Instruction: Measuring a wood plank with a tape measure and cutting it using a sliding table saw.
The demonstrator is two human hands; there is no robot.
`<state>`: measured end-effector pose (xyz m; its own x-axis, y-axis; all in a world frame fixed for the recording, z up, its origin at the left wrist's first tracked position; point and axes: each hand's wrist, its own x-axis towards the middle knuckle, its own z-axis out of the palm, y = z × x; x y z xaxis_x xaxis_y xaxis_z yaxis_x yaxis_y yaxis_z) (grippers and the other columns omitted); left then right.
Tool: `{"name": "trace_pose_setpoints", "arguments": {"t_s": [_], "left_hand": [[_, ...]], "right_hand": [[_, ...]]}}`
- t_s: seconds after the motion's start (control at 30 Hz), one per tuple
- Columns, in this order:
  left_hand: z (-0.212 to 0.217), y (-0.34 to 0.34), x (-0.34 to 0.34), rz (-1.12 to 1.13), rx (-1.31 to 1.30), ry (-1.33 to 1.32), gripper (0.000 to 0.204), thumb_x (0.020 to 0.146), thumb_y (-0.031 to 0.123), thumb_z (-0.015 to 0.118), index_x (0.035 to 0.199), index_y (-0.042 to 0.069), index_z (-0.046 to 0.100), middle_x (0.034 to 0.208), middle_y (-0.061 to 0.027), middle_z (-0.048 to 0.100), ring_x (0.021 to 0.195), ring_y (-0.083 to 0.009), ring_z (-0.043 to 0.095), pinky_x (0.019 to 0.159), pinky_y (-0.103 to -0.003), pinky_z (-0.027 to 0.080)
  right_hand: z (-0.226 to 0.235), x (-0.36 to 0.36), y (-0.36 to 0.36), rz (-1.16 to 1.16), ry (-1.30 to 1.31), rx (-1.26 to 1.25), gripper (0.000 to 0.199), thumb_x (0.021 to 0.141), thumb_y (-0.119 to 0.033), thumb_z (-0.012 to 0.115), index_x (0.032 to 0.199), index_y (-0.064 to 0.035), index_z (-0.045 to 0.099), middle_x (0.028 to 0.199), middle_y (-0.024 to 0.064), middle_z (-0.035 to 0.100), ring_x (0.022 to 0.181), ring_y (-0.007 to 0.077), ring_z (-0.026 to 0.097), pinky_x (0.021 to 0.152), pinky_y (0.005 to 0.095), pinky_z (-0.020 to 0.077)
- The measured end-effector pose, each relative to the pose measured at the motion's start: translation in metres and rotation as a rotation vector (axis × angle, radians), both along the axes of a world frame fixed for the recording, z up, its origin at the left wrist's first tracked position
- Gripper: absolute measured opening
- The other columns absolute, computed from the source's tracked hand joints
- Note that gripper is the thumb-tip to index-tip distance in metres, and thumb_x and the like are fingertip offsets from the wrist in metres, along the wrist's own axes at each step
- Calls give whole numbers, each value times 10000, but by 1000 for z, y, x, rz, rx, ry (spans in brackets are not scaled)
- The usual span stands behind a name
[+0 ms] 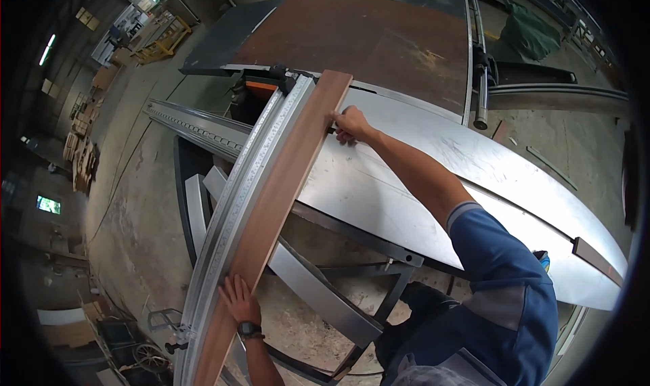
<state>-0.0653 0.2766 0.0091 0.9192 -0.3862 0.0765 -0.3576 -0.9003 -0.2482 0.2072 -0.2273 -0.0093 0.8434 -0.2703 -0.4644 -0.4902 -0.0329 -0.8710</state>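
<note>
A long reddish-brown wooden board lies slantwise along a silver fence with a printed scale. Its far end reaches the slit between the metal sliding table and the brown tabletop. My left hand, with a black watch at the wrist, rests flat on the near part of the board, fingers spread. At the far part, my right hand is closed, fingers curled against the board's right edge above the sliding table. Beside those fingers shows a small dark piece, partly hidden; what they grip, if anything, I cannot make out.
Beyond the board spreads a brown tabletop, with a metal rail at its right. Grey frame beams run below the board. A short dark strip sits on the right end of the sliding table. Stacked wood stands far left.
</note>
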Motion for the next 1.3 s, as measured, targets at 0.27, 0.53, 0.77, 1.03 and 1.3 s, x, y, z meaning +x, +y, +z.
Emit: {"name": "trace_pose_setpoints", "arguments": {"t_s": [0.27, 0.53, 0.77, 1.03, 1.3], "left_hand": [[15, 10, -2, -25, -26, 15, 503, 689, -4, 608, 1188, -28, 551, 1445, -152, 426, 1378, -414, 316, 1125, -643, 194], [52, -27, 38, 41, -94, -30, 1002, 588, 525, 806, 1380, 39, 432, 1499, -256, 281, 1389, -466, 245, 1105, -665, 166], [33, -49, 107, 152, -139, 84, 1508, 396, 800, 733, 1482, -57, 132, 1389, -358, 323, 1264, -524, 329, 1093, -596, 216], [27, -65, 118, 189, -116, 22, 1519, 368, 798, 734, 1479, -62, 159, 1355, -352, 367, 1243, -502, 363, 1087, -580, 250], [21, -65, 122, 202, -178, -28, 1477, 365, 766, 760, 1472, -50, 221, 1354, -330, 389, 1235, -486, 379, 1067, -575, 278]], "right_hand": [[-3, 18, 14, 44, -47, -163, 506, 927, -364, 594, 662, 66, 600, 565, 131, 594, 401, 216, 566, 372, 363, 491], [-11, 25, 5, -42, -117, -208, 478, 934, -352, 609, 721, 74, 648, 553, 116, 598, 409, 204, 573, 382, 367, 472], [-3, 20, 15, -2, -69, -136, 475, 938, -328, 619, 703, 84, 638, 542, 99, 581, 404, 171, 563, 385, 330, 461], [-10, 29, 11, -7, -69, -144, 467, 936, -292, 630, 673, 94, 614, 527, 98, 552, 388, 161, 533, 377, 336, 434], [-16, 38, 15, -6, -64, -135, 457, 945, -293, 614, 706, 95, 637, 521, 89, 540, 388, 155, 531, 377, 331, 436]]}}
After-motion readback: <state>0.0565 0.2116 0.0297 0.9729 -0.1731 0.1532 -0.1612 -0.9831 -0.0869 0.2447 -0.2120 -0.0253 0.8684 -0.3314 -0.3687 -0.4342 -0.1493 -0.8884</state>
